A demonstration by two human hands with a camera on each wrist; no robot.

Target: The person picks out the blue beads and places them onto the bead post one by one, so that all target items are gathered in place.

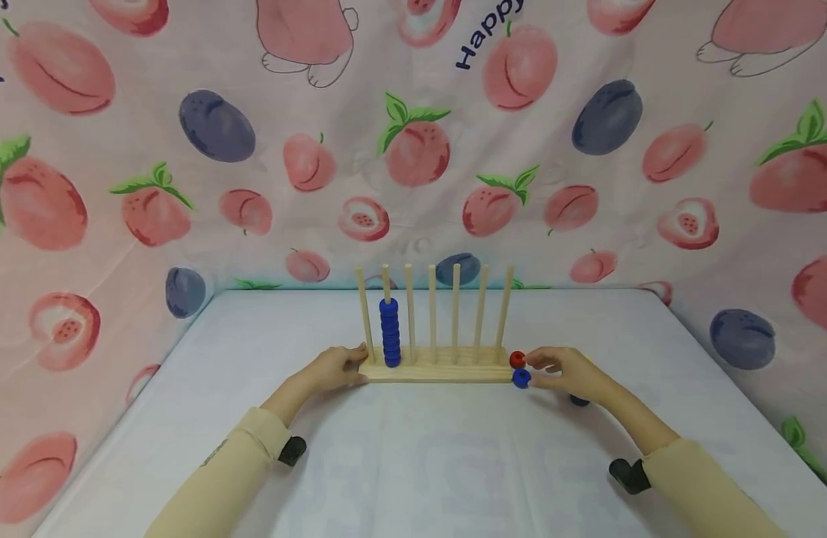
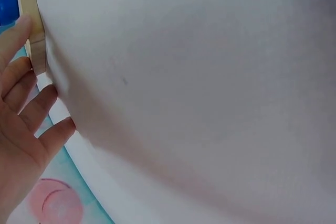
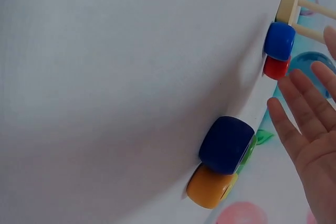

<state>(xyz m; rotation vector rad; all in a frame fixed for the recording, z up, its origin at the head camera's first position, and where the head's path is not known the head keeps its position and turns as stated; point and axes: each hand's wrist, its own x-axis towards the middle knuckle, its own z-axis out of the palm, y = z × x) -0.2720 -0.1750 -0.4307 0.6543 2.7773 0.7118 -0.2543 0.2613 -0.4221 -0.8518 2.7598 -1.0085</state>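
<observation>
A wooden peg rack (image 1: 440, 372) with several upright pegs stands on the white table. A stack of blue beads (image 1: 390, 332) is threaded on its second peg from the left. My left hand (image 1: 335, 368) grips the rack's left end, thumb in front and fingers around the end. Beside the rack's right end lie a red bead (image 1: 517, 359) and a blue bead (image 1: 521, 379). My right hand (image 1: 569, 370) is right at these two, its fingers spread in the right wrist view; whether a fingertip touches the red bead I cannot tell.
Under my right wrist are a dark blue rounded piece (image 3: 227, 145) and an orange one (image 3: 210, 187), with green and yellow pieces partly hidden behind them. A fruit-printed cloth (image 1: 413, 209) hangs behind the table (image 1: 426, 463). Both sleeves carry black wrist devices.
</observation>
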